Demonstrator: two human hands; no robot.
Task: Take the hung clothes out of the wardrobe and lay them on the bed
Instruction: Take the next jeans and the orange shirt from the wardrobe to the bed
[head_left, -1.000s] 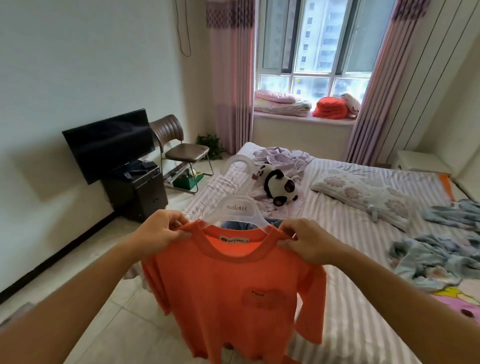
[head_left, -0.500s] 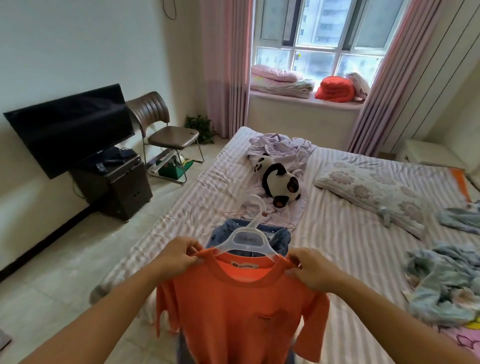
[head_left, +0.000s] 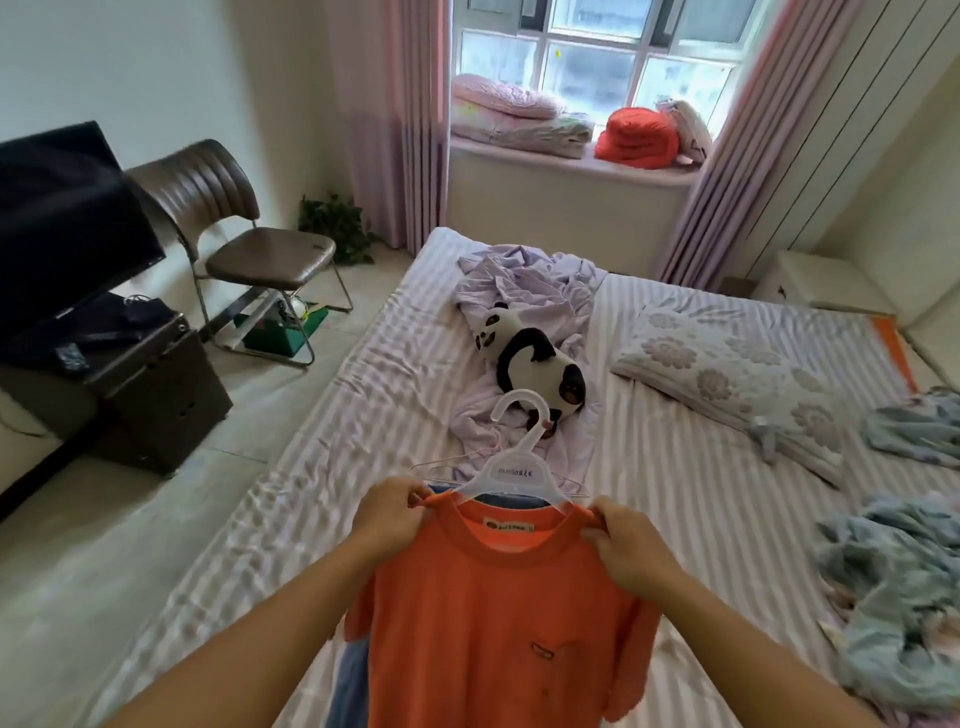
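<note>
Both hands: your left hand (head_left: 387, 512) and right hand (head_left: 631, 540) pinch the orange shirt (head_left: 498, 618) shoulders, fingers curled
Change: shirt now lower over the bed (head_left: 701, 467), nearly laid

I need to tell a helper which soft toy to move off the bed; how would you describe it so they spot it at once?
Start at the striped bed below the window. Near its middle lies a crumpled lilac sheet, and on it the panda plush, just beyond the white hanger. It is the only black-and-white thing among pale fabrics.
</note>
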